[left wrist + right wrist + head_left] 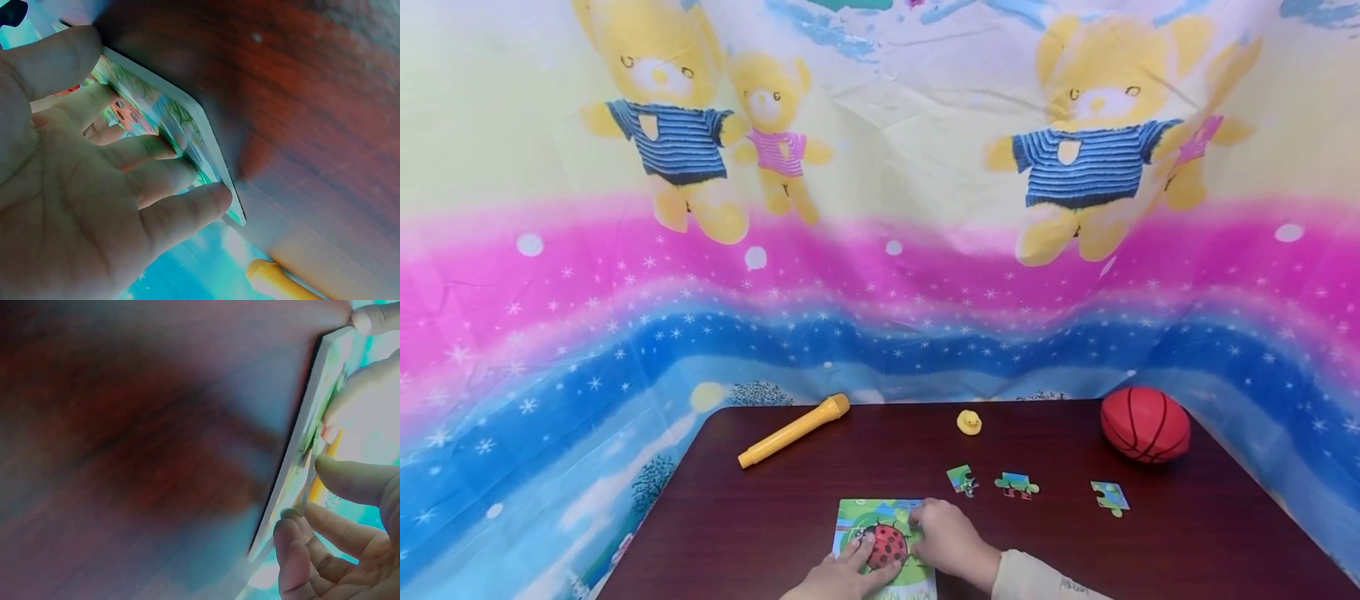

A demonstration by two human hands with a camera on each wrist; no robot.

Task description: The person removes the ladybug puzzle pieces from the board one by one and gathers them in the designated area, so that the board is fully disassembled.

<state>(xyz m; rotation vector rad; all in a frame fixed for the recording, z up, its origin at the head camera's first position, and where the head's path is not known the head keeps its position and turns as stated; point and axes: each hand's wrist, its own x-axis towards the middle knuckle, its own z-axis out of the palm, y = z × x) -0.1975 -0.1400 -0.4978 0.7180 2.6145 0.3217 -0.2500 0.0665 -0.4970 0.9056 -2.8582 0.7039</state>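
A jigsaw puzzle board (850, 512) with a ladybug picture (889, 546) lies near the front of the table. My left hand (844, 575) rests on its left side, fingers extended and spread over the picture; in the left wrist view the fingertips (215, 195) touch the board close to its edge. Along the right side of the board, my right hand (951, 540) pinches a thin puzzle piece (310, 480) between thumb and fingers. The piece stands tilted, with its lower end right at the board's surface. Its printed face is mostly hidden in the right wrist view.
Three loose puzzle pieces (1017, 485) lie right of the board on the dark wooden table (737, 525). Farther back are a yellow toy microphone (793, 432), a small yellow rubber duck (969, 422) and a red toy basketball (1146, 423). A printed cloth (887, 333) hangs behind.
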